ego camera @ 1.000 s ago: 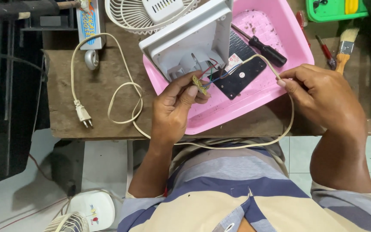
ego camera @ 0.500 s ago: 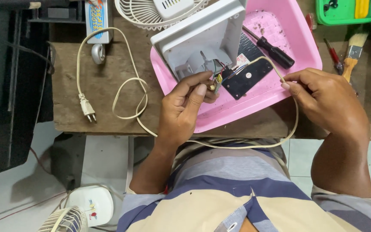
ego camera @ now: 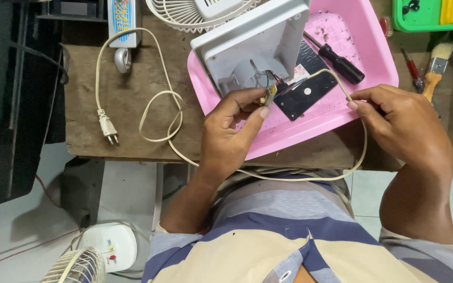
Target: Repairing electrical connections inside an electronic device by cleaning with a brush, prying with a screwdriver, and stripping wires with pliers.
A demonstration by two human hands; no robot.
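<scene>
Change: the left hand point(ego camera: 232, 133) has drawn its small part slightly clear of the grey fan housing point(ego camera: 252, 44).
Left fingers: pinched shut on the small metal connector point(ego camera: 270, 94), light, fiddly.
Right fingers: closed, gripping the cream cord point(ego camera: 360, 131), soft, limp.
Hidden: wire ends indistinct.

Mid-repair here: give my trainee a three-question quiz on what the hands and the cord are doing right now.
1. True or false: the left hand pinches a small part by the coloured wires of the grey fan housing.
2. What does the right hand hold? A) the paintbrush B) the cream power cord C) the black screwdriver
3. Where does the plug lie?

Key
1. True.
2. B: the cream power cord; the paintbrush and black screwdriver lie untouched.
3. On the wooden table, left of the pink tray.
</scene>
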